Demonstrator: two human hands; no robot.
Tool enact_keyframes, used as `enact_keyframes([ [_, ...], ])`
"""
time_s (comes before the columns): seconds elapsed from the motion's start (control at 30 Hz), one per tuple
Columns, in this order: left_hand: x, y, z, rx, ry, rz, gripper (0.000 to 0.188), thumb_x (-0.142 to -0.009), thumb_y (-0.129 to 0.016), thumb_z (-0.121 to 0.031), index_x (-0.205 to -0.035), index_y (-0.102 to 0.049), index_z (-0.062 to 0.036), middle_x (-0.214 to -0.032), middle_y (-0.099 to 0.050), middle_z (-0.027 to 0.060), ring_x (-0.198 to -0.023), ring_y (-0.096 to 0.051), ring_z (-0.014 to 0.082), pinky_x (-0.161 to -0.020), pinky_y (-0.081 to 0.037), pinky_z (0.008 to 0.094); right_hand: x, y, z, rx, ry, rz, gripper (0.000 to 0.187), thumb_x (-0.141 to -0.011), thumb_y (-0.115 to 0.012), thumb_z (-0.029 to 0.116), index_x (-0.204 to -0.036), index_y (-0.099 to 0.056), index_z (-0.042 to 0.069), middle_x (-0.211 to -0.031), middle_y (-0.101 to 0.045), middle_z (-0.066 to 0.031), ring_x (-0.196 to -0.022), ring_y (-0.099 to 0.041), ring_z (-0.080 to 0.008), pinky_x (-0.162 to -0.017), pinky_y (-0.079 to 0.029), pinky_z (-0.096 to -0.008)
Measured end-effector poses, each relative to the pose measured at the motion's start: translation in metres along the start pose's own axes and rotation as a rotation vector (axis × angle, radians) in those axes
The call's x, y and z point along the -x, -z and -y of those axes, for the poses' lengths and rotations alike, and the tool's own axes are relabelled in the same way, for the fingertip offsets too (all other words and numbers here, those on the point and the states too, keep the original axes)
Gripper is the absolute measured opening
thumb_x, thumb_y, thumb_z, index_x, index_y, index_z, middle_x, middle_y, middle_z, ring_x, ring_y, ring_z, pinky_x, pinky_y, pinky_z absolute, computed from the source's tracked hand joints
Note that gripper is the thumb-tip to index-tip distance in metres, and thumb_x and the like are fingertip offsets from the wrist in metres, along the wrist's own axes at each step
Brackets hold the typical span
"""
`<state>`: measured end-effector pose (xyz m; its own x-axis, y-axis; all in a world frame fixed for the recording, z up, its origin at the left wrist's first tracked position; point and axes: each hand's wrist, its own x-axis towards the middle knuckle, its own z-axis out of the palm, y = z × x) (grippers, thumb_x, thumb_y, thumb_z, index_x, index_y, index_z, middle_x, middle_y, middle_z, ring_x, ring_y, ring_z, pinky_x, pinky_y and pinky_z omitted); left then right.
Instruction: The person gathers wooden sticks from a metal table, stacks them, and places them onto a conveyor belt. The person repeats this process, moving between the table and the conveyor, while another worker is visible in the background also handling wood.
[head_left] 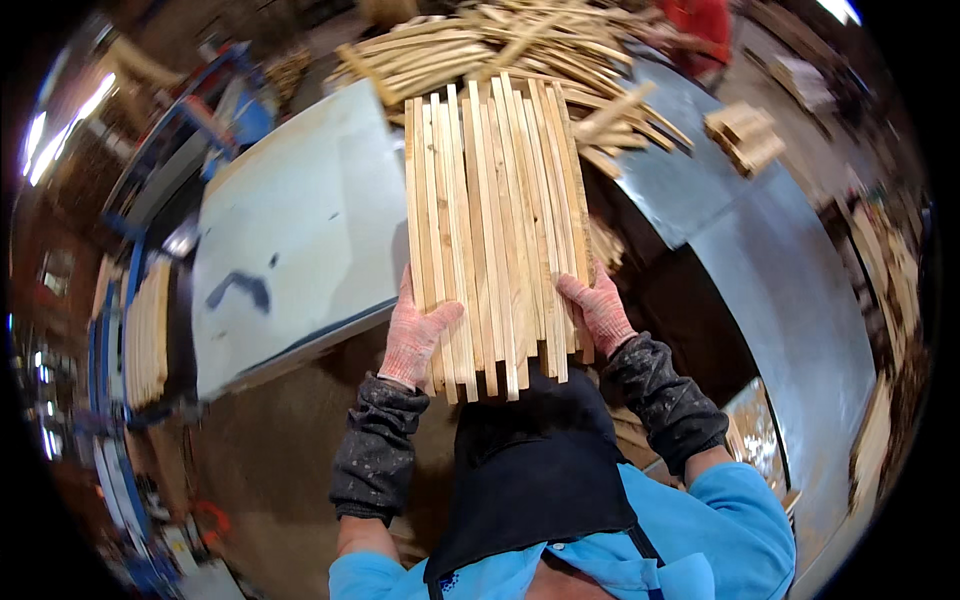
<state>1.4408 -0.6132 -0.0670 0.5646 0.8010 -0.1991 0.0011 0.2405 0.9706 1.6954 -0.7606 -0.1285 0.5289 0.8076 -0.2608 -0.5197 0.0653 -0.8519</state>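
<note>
A wide bundle of long, thin wooden strips (pixel 490 230) is held in front of my body, the strips side by side with uneven ends. My left hand (pixel 415 335), in a pinkish-white knitted glove, grips the bundle's left side, thumb laid over the top. On the opposite side my right hand (pixel 597 312), gloved alike, presses in with its thumb on top too. The fingers of both hands are partly hidden beside and beneath the strips. The bundle's near ends hang over my dark apron (pixel 530 480).
A pale metal-topped table (pixel 300 230) stands to the left. Ahead lies a heap of loose wooden strips (pixel 450 50). Bluish metal sheeting (pixel 780 270) curves along the right, with a small stack of wood pieces (pixel 745 138) on it. A person in red (pixel 697 35) is beyond the heap.
</note>
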Motion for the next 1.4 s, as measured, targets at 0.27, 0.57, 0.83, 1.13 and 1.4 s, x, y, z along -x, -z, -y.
enact_keyframes([
  [0.27, 0.134, -0.100, 0.173, 0.021, -0.054, -0.211, 0.085, -0.094, -0.079, -0.003, -0.165, -0.033, -0.0099, -0.138, -0.065, 0.0118, -0.119, -0.067, 0.0228, -0.107, -0.055, 0.0376, 0.054, 0.164, -0.061, 0.189, -0.156, 0.228, 0.084, -0.094, -0.082, 0.013, -0.162, -0.033, -0.002, -0.131, -0.068, -0.0171, -0.113, -0.070, -0.0252, -0.098, -0.060, -0.0390],
  [0.57, 0.073, -0.156, 0.412, -0.100, -0.030, -0.240, 0.076, -0.094, -0.082, -0.010, -0.158, -0.041, -0.0019, -0.134, -0.067, 0.0176, -0.115, -0.069, 0.0266, -0.102, -0.058, 0.0377, -0.026, 0.353, -0.222, 0.209, -0.035, 0.385, 0.072, -0.095, -0.081, 0.018, -0.152, -0.041, -0.003, -0.121, -0.068, -0.0169, -0.108, -0.068, -0.0242, -0.097, -0.060, -0.0390],
  [0.83, -0.021, -0.176, 0.494, -0.463, -0.185, -0.134, 0.072, -0.095, -0.084, -0.028, -0.151, -0.050, -0.0002, -0.134, -0.068, 0.0146, -0.119, -0.065, 0.0238, -0.105, -0.053, 0.0371, -0.108, 0.456, -0.308, 0.290, 0.204, 0.374, 0.081, -0.103, -0.073, 0.031, -0.161, -0.029, -0.002, -0.137, -0.064, -0.0218, -0.121, -0.064, -0.0253, -0.106, -0.053, -0.0358],
  [1.13, -0.094, -0.155, 0.521, -0.679, -0.232, -0.050, 0.069, -0.091, -0.087, -0.025, -0.145, -0.054, 0.0004, -0.126, -0.072, 0.0157, -0.109, -0.070, 0.0247, -0.100, -0.056, 0.0383, -0.086, 0.484, -0.285, 0.769, 0.109, 0.371, 0.088, -0.103, -0.069, 0.045, -0.166, -0.021, 0.009, -0.118, -0.072, -0.0171, -0.090, -0.074, -0.0254, -0.065, -0.065, -0.0411],
  [1.4, -0.027, -0.179, 0.493, -1.094, -0.455, -0.105, 0.091, -0.081, -0.083, -0.028, -0.159, -0.042, -0.0034, -0.149, -0.055, 0.0235, -0.140, -0.052, 0.0360, -0.119, -0.043, 0.0470, -0.075, 0.515, -0.311, 0.207, 0.187, 0.300, 0.075, -0.106, -0.068, 0.028, -0.168, -0.032, 0.008, -0.133, -0.067, -0.0135, -0.119, -0.066, -0.0224, -0.100, -0.059, -0.0368],
])
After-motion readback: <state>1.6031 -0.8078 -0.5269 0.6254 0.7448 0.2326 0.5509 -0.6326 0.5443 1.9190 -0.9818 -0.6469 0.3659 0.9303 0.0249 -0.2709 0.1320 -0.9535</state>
